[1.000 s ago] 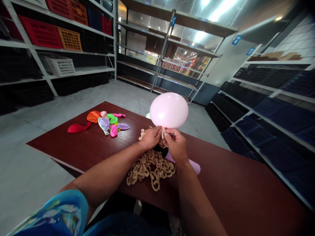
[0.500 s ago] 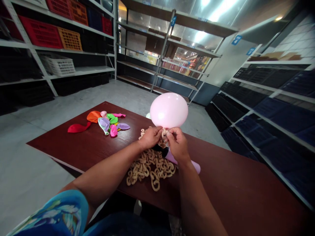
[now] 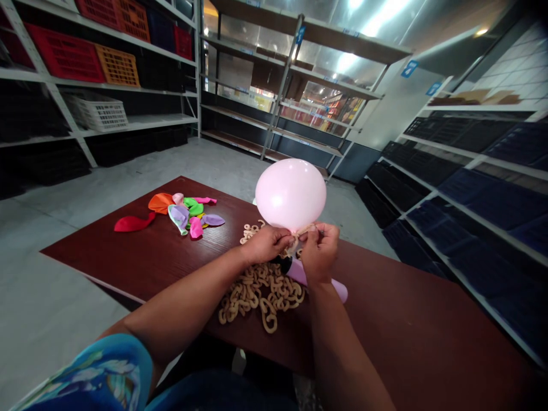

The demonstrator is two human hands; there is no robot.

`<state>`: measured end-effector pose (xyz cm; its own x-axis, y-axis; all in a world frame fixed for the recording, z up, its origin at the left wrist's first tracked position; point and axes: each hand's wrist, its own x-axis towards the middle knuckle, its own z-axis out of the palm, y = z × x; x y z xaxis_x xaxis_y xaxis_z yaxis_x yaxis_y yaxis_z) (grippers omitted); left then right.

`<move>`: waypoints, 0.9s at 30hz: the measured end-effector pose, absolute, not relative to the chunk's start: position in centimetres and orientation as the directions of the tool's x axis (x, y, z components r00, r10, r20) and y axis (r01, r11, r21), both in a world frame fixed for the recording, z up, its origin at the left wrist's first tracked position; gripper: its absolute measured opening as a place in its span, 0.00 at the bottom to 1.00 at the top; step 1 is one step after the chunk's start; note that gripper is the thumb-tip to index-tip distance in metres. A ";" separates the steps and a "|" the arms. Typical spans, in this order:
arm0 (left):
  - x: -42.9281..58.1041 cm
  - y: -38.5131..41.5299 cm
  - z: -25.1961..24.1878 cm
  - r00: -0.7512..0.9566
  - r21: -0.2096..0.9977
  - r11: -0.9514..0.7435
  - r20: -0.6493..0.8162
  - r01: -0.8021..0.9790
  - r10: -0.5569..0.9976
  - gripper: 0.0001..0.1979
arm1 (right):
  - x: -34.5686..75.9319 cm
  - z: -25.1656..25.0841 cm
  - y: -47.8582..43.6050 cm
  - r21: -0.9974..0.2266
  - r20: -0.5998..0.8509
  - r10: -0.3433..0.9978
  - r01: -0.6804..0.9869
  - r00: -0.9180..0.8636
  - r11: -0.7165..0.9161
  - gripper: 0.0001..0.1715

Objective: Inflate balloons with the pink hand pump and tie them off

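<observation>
**Pinched at the neck, held crown-up over the far edge**

Gripping an inflated pink balloon [image 3: 290, 193] by its neck [image 3: 305, 230] with both hands, above the tabletop [image 3: 406, 319], close to its far edge and about midway along it. Clenched around the root of the neck with the left hand [image 3: 266, 244], fingers curled in tight. Pinched at the loose end with the right hand [image 3: 320, 251], thumb and forefinger closed on the rubber and drawing it out sideways to the right. Probably clamped that hard to keep the air in, and lifted clear of the wood to leave room for both sets of fingers under the bulb.

Standing with the rounded crown up and a little away from the body, neck down toward the hands. Long axis, neck to crown, close to upright with a slight lean to the left. Stretched neck, by contrast, nearly level, running left to right between the two grips.

Directly below the hands, toward the middle of the tabletop, a loose heap of beige chain links [image 3: 261, 294]. Just beside it on the right, a lilac hand pump [image 3: 319, 281], black tip tucked under the hands, body angled toward the right edge, likely left there for easy reach. Near the far left corner, well apart from the hands, a cluster of flat balloons [image 3: 188, 212], with a red balloon [image 3: 131, 223] nearest the left edge.
</observation>
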<state>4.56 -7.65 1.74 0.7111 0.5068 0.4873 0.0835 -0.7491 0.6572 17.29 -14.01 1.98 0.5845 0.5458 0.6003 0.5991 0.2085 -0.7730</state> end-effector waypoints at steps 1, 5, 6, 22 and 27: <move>4.5 -7.8 1.9 0.725 0.651 -0.756 0.486 0.073 0.489 0.15 | 17.3 2.0 -14.0 -0.777 0.602 0.536 0.590 0.592 0.221 0.03; 4.4 -8.4 2.2 0.774 0.653 -0.754 0.440 0.071 0.454 0.16 | 17.1 2.0 -14.0 -0.729 0.658 0.483 0.649 0.578 0.217 0.04; 4.4 -8.6 2.2 0.782 0.658 -0.749 0.424 0.080 0.456 0.16 | 17.1 2.0 -14.0 -0.711 0.676 0.468 0.672 0.570 0.209 0.04; 4.8 -9.0 2.2 0.810 0.772 -0.635 0.384 -0.020 0.442 0.15 | 18.1 1.4 -13.4 -0.765 0.609 0.448 0.634 0.654 0.113 0.05; 5.0 -8.9 1.9 0.810 0.795 -0.605 0.377 -0.034 0.449 0.16 | 18.1 1.3 -13.3 -0.770 0.605 0.458 0.624 0.652 0.129 0.05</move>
